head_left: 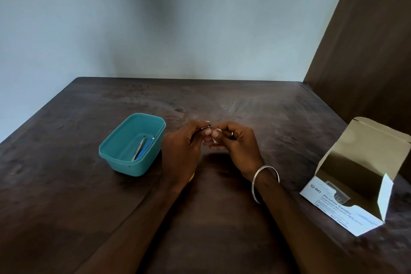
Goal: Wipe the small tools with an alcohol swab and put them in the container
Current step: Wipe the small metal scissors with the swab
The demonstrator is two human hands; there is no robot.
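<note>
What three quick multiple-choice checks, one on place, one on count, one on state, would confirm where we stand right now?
1. Where is the teal container relative to the hands?
A. To their left
B. To their right
C. Behind the swab box

2. How many tools lie in the container?
A. None
B. Two
C. Five

3. What state is the alcohol swab box in?
A. Sealed
B. Open, flaps up
C. Crushed flat

Answers:
1 A: it sits beside the left hand.
2 B: metal tweezers and a blue-handled tool rest inside.
3 B: its lid stands raised, right of the right hand.
</note>
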